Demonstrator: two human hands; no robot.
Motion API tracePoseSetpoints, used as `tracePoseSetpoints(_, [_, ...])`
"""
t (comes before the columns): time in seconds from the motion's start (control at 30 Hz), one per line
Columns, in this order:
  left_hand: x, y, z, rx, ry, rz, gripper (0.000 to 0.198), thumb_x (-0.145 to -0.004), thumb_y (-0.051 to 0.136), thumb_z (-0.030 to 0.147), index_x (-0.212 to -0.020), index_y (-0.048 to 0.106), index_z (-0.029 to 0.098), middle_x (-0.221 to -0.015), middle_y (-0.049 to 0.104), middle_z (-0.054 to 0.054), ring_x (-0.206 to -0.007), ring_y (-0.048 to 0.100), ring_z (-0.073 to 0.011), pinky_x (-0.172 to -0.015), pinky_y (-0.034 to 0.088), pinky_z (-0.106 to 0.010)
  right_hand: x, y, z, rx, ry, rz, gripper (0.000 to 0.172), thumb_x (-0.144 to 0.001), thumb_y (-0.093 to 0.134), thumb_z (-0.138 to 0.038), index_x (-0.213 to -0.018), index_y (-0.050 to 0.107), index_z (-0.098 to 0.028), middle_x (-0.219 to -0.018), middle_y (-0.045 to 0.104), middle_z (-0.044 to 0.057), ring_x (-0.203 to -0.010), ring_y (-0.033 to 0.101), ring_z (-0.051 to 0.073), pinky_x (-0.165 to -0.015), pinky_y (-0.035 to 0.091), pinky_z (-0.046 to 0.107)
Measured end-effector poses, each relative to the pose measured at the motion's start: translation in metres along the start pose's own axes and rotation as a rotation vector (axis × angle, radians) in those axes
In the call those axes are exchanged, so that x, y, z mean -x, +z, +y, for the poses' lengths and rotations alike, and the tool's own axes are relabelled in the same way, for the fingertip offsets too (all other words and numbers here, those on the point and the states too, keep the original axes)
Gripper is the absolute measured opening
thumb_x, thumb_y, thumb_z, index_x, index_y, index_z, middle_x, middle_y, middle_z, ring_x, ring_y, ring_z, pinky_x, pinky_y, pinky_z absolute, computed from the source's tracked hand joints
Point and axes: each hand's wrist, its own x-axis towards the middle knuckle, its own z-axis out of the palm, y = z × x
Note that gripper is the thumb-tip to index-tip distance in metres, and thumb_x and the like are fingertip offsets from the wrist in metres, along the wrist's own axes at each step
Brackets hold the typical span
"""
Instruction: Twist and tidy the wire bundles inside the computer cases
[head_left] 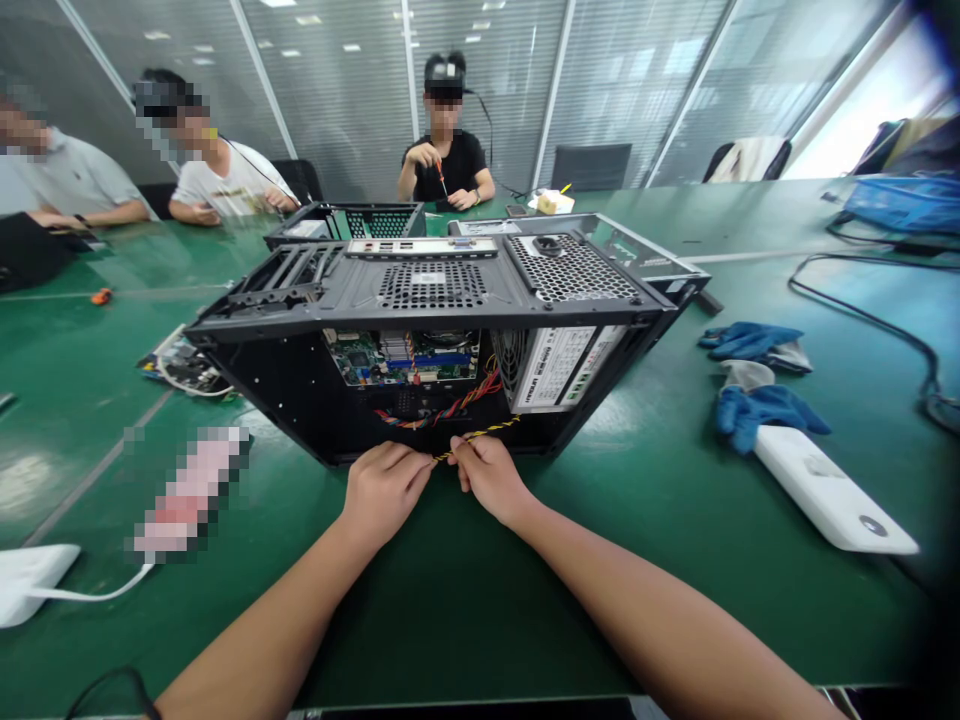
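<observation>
Left hand (386,490), right hand (491,480): grip pinched on yellow-black cable (495,428) at PC case (495,312)'s open side, near power supply (566,370). Work short lengths; don't yank the supply end.

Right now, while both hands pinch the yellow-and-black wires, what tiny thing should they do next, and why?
Maybe the right hand could gently twist the yellow-and-black wires while the left hand holds firm: both pinch them close together, and the stretch toward the power supply looks wound, so the short bit between could match.
</observation>
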Motion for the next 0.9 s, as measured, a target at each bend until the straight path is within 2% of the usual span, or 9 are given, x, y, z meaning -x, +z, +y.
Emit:
tracePoseSetpoints(0.2, [0.0001, 0.0012, -0.0013, 0.029, -0.06, -0.077, 0.017, -0.091, 0.055, 0.027, -0.085, 0.069, 0.019, -0.075, 0.068, -0.002, -0.068, 0.062, -0.0151, -0.069, 0.048, -0.029, 0.0018, 0.0005, -0.0024, 0.044, -0.023, 0.016, 0.034, -0.09, 0.046, -0.039, -0.065, 0.055, -0.017, -0.048, 0.048, -0.004, -0.041, 0.049, 0.01, -0.048, 0.039, 0.024])
tracePoseSetpoints(0.37, [-0.0024, 0.0001, 0.0024, 0.108, -0.146, -0.129, 0.018, -0.092, 0.053, 0.026, -0.084, 0.067, 0.019, -0.074, 0.064, -0.002, -0.069, 0.059, -0.0141, -0.066, 0.046, -0.027, 0.0016, 0.0007, -0.0024, 0.06, -0.031, 0.005, 0.035, -0.089, 0.047, -0.04, -0.064, 0.054, -0.017, -0.052, 0.05, -0.003, -0.043, 0.05, 0.01, -0.049, 0.04, 0.024])
tracePoseSetpoints(0.53, [-0.0031, 0.0004, 0.0043, 0.123, -0.088, -0.086, 0.014, -0.091, 0.053, 0.024, -0.086, 0.063, 0.017, -0.078, 0.061, -0.003, -0.072, 0.057, -0.0147, -0.069, 0.047, -0.028, 0.0008, -0.0003, -0.0012, 0.037, -0.02, 0.002, 0.036, -0.089, 0.048, -0.04, -0.063, 0.056, -0.017, -0.047, 0.047, -0.004, -0.041, 0.048, 0.01, -0.048, 0.038, 0.023])
tracePoseSetpoints(0.73, [-0.002, 0.0026, 0.0025, 0.114, -0.035, -0.045, 0.014, -0.089, 0.06, 0.031, -0.087, 0.061, 0.017, -0.08, 0.061, -0.004, -0.074, 0.057, -0.0157, -0.068, 0.048, -0.028, -0.0006, 0.0, 0.0004, 0.0, 0.016, 0.008, 0.038, -0.089, 0.048, -0.042, -0.061, 0.056, -0.017, -0.045, 0.048, -0.004, -0.04, 0.048, 0.01, -0.047, 0.038, 0.024])
tracePoseSetpoints(0.9, [-0.001, 0.0032, 0.0007, 0.089, 0.007, -0.011, 0.012, -0.091, 0.056, 0.024, -0.085, 0.063, 0.017, -0.078, 0.063, -0.003, -0.072, 0.058, -0.0143, -0.068, 0.048, -0.028, -0.0004, 0.0, 0.0001, -0.022, 0.032, -0.001, 0.038, -0.088, 0.049, -0.041, -0.061, 0.057, -0.016, -0.044, 0.048, -0.004, -0.04, 0.047, 0.01, -0.047, 0.037, 0.023])
